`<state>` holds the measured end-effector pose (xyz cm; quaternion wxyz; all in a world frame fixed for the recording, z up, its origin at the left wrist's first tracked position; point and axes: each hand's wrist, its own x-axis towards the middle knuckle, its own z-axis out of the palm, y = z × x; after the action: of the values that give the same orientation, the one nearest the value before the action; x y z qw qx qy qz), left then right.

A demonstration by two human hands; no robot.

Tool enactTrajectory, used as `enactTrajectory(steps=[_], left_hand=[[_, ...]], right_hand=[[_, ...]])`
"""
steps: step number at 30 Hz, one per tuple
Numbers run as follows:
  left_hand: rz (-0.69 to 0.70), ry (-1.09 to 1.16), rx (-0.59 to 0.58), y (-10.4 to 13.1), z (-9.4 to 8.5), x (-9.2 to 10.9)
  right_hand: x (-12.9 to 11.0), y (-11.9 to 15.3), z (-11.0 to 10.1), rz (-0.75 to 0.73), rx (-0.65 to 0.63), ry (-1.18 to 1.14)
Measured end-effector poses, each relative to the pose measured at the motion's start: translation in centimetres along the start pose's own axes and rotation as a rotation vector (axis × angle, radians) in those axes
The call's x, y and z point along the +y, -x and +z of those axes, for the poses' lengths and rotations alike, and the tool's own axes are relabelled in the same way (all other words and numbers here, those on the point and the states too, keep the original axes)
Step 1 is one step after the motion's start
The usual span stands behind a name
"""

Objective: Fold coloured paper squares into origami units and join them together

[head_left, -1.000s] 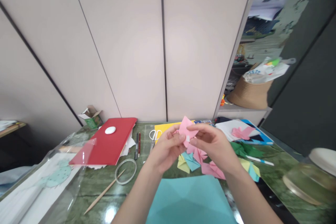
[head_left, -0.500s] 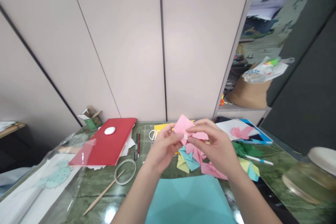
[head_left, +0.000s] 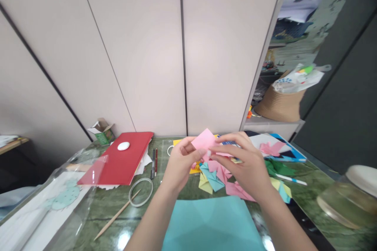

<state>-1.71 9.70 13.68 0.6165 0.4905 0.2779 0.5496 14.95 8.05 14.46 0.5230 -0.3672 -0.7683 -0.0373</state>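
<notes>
Between my two hands, above the table, is a piece of pink paper (head_left: 204,139) with one corner pointing up. My left hand (head_left: 183,160) pinches it from the left, thumb across its front. My right hand (head_left: 240,157) holds its lower right side between thumb and fingers, where a small white bit (head_left: 209,153) shows. Behind and below lie folded papers: a blue one (head_left: 212,177), a yellow one (head_left: 205,184) and pink ones (head_left: 240,191). A large teal sheet (head_left: 212,223) lies in front, between my forearms.
To the left are a red folder (head_left: 118,160) with a white disc, a roll of clear tape (head_left: 140,192), a wooden stick (head_left: 114,219) and pens (head_left: 154,163). A lidded jar (head_left: 350,196) stands at the right. Cabinet doors (head_left: 141,47) rise behind the table.
The pink paper has turned and tilted slightly in my hands. The fingers of my right hand have shifted a little along its edge. Things on the table stay put.
</notes>
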Motion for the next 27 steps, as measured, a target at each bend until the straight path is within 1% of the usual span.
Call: enactTrajectory(steps=[6,14,20,24,27], left_hand=[[0.009,-0.005,-0.007,0.07,0.05,0.18],[-0.037,-0.02,0.015,0.09,0.12,0.61],[-0.039,0.012,-0.014,0.15,0.13,0.68],[-0.046,0.022,-0.013,0.18,0.17,0.66],[-0.045,0.033,-0.014,0.14,0.13,0.63]], right_hand=[[0.21,-0.12,0.33,-0.024,0.005,0.03],[0.22,-0.04,0.1,-0.147,0.03,0.11],[0.08,-0.12,0.04,-0.137,0.023,0.116],[0.01,-0.09,0.09,-0.129,0.009,0.129],[-0.09,-0.05,0.16,-0.138,0.024,0.137]])
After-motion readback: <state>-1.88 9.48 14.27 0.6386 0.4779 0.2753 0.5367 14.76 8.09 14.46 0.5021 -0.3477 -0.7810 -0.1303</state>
